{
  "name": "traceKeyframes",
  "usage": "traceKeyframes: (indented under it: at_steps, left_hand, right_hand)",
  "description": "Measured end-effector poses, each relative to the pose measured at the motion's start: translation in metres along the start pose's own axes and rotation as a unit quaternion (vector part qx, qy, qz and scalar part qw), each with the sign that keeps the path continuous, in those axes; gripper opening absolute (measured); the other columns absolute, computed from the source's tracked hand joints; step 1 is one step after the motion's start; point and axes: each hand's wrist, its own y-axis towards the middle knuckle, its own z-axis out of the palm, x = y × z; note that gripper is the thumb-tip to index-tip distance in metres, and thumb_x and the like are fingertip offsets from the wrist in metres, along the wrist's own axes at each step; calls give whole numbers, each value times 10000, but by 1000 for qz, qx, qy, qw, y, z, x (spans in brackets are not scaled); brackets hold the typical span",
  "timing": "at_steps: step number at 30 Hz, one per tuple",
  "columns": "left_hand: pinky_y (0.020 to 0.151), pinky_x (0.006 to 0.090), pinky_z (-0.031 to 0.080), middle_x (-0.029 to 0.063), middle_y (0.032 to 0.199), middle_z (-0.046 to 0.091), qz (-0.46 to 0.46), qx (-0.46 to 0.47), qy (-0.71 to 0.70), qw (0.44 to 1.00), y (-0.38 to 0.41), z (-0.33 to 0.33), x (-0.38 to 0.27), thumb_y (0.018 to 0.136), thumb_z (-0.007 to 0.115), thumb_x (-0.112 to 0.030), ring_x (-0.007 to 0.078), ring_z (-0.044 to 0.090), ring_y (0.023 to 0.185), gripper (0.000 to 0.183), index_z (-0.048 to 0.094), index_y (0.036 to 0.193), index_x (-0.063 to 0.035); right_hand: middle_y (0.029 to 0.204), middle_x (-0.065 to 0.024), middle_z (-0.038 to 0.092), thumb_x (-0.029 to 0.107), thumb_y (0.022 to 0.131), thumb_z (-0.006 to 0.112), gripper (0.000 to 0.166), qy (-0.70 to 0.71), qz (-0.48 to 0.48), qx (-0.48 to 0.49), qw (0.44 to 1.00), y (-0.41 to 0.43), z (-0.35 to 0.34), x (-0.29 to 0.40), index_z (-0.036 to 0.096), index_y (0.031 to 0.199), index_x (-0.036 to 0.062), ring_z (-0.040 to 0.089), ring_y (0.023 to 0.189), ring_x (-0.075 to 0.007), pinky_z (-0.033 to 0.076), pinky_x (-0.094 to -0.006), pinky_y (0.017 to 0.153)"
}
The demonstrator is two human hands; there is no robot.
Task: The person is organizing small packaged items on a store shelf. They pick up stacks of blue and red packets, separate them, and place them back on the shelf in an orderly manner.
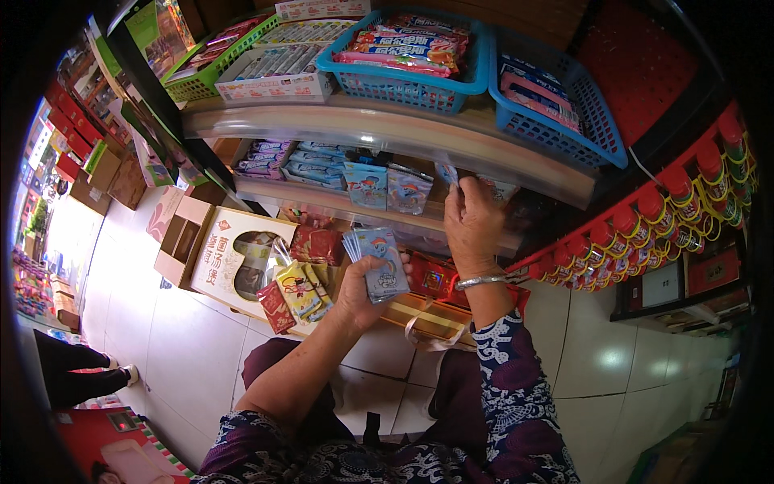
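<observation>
My left hand grips a slightly fanned stack of pale blue My Little Pony card packets with a pony printed on the front. At the lower shelf, my right hand pinches one small bluish packet between thumb and fingers. A silver bangle circles the right wrist. To the left of that hand, a grey-blue pony packet and a light blue packet stand upright side by side. Another packet lies partly hidden behind my right fingers.
Above hang over blue plastic baskets of wrapped sweets on the upper shelf. Red-capped jars line the right. Below are an open-windowed gift box, yellow sachets and a red box. A person's legs show at left.
</observation>
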Motion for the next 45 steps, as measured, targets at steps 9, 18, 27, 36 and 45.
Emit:
traceKeyframes:
  at_steps: [9, 18, 27, 36, 45]
  left_hand:
    - [813, 377, 496, 122, 983, 610, 7, -32, 26, 999, 2, 5, -2, 720, 576, -195, 268, 599, 899, 396, 545, 1064, 0]
    - [798, 385, 503, 122, 993, 613, 9, -28, 21, 999, 3, 5, -5, 723, 575, -189, 269, 604, 894, 411, 531, 1086, -1]
    - [840, 397, 495, 127, 1024, 607, 7, -26, 12, 1000, 6, 4, -5, 736, 568, -177, 275, 597, 940, 410, 518, 1104, -3]
    - [839, 403, 494, 126, 1018, 609, -4, -17, 2, 1000, 10, -1, -6, 739, 572, -179, 272, 597, 928, 389, 532, 1085, -7]
    - [857, 417, 485, 147, 1026, 602, -4, -39, -9, 999, 7, 4, -4, 759, 553, -181, 305, 585, 940, 401, 507, 1119, -10]
  right_hand:
    - [816, -171, 621, 53, 835, 605, 127, 93, 9, -27, 995, 4, 20, -2, 586, 961, 49, 614, 746, -365, 504, -408, 649]
    - [810, -158, 645, 82, 857, 604, 84, 204, 110, 18, 973, 4, 25, -5, 624, 926, 38, 626, 722, -336, 496, -382, 639]
    - [683, -34, 612, 61, 885, 597, 61, 234, 215, 123, 940, -5, 40, -13, 620, 887, 4, 601, 620, -124, 443, -257, 529]
    - [850, -146, 677, 50, 849, 613, 119, 241, 120, 8, 963, -2, 44, -10, 631, 965, 29, 650, 765, -300, 490, -354, 702]
    - [813, -165, 654, 25, 825, 589, 69, 188, 123, 44, 973, -6, 48, -12, 598, 888, -3, 618, 755, -304, 481, -361, 704]
